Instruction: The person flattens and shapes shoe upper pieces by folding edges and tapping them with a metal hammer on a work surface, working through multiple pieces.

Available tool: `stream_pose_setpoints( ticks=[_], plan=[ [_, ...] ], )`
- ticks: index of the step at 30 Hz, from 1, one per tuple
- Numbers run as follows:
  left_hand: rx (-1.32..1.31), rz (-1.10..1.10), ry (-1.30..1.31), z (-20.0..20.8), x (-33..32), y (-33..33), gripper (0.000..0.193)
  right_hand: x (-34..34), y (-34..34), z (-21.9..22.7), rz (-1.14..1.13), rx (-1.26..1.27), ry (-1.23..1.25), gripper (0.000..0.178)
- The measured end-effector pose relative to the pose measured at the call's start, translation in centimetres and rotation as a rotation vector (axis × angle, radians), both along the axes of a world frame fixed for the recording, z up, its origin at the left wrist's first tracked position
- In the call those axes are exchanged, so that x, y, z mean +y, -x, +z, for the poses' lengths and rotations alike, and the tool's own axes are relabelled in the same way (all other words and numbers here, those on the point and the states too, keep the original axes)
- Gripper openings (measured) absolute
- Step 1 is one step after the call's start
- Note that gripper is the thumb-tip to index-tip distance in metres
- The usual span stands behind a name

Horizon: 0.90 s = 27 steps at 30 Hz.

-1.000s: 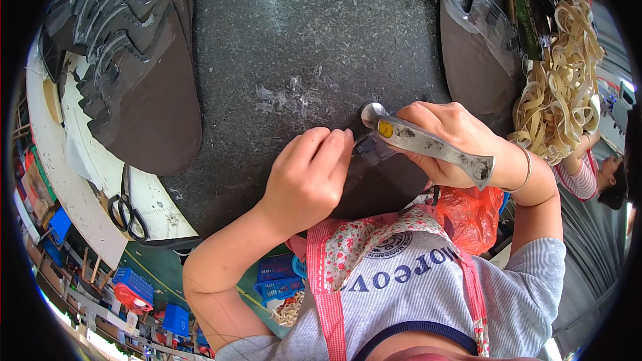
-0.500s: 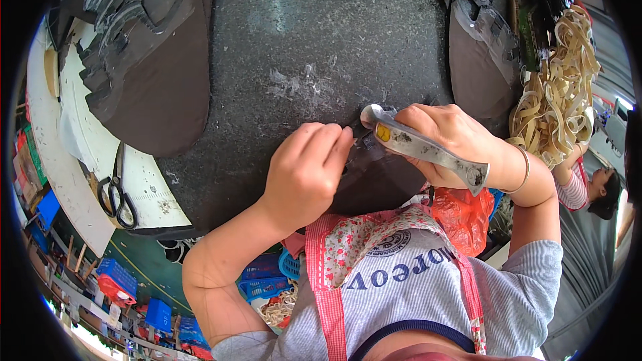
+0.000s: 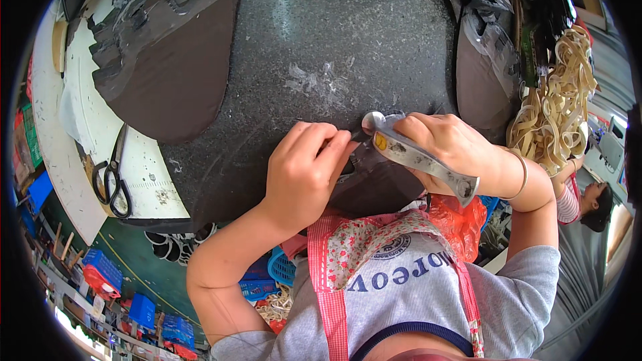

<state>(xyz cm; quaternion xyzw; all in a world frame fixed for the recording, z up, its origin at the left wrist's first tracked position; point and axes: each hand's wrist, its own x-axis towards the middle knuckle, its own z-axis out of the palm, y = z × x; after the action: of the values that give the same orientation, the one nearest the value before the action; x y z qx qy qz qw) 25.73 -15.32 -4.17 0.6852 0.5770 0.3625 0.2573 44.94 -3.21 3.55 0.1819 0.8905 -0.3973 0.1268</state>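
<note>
My right hand [image 3: 461, 147] is closed around a shoemaker's hammer [image 3: 422, 160], its long metal head lying across the fingers. The hammer's round face points toward my left hand, and its flared end points back toward me. My left hand [image 3: 299, 170] is closed in a pinch at the edge of a dark shoe-upper piece [image 3: 378, 190], just left of the hammer face. That piece lies at the near edge of the dark speckled work surface [image 3: 348, 33]. My fingers hide part of its edge.
Stacked dark cut pieces lie at left [image 3: 167, 87] and right [image 3: 485, 87]. Black scissors [image 3: 115, 177] rest on a white board [image 3: 157, 194]. A heap of beige strips [image 3: 555, 103] hangs at right, near another person [image 3: 582, 200]. Below are a red plastic bag [image 3: 458, 224] and a blue basket [image 3: 281, 267].
The view has shifted slightly, so the stacks and scissors appear moved. The hammer head has tilted a little, and both hands stay close together at the same piece.
</note>
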Motion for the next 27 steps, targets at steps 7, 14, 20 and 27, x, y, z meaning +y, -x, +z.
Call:
stream_pose_setpoints(
  ticks=[7,14,20,27],
  plan=[
    [0.14,-0.021,-0.17,-0.3,-1.3,-0.8,0.025,0.1,-0.1,-0.4,0.007,0.012,-0.014,0.047],
    [0.356,-0.066,-0.2,0.2,-1.8,-1.7,0.033,-0.1,0.4,-0.3,0.004,0.034,-0.011,0.044],
    [0.185,0.035,-0.144,-0.3,-1.8,-1.6,0.026,-0.3,0.5,-0.9,0.023,0.028,0.023,0.041],
    [-0.005,0.236,-0.067,-0.4,-2.5,-2.0,0.019,-0.4,0.4,-0.9,0.002,0.036,0.025,0.042]
  ],
)
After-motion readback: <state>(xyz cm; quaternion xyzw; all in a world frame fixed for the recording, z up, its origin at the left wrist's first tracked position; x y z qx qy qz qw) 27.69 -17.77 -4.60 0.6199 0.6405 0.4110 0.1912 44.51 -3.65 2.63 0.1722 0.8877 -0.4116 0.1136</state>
